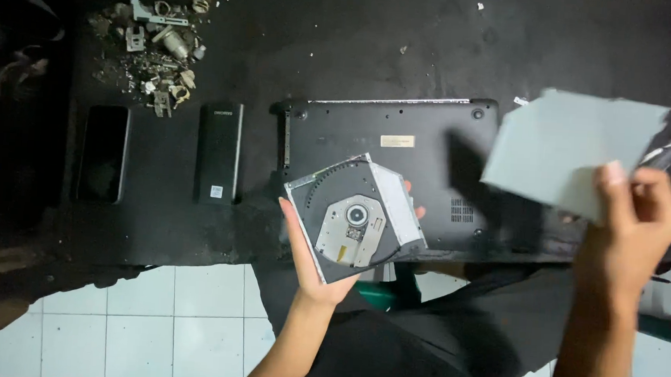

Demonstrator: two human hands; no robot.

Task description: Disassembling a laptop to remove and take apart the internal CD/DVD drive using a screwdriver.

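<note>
My left hand [309, 266] holds a laptop optical disc drive [355, 217], tray side up, with its round spindle showing. It hovers over the near left corner of a black laptop [401, 130] that lies bottom up on the dark mat. My right hand [628, 230] is raised at the right and grips a thin grey metal cover plate [567, 148] by its near corner. A screwdriver [667, 153] with a black and white handle pokes out behind that hand's fingers.
A long black battery pack [220, 152] and a dark phone [103, 153] lie left of the laptop. A heap of small metal parts and screws [156, 45] sits at the far left. White floor tiles [188, 311] show below the mat's torn edge.
</note>
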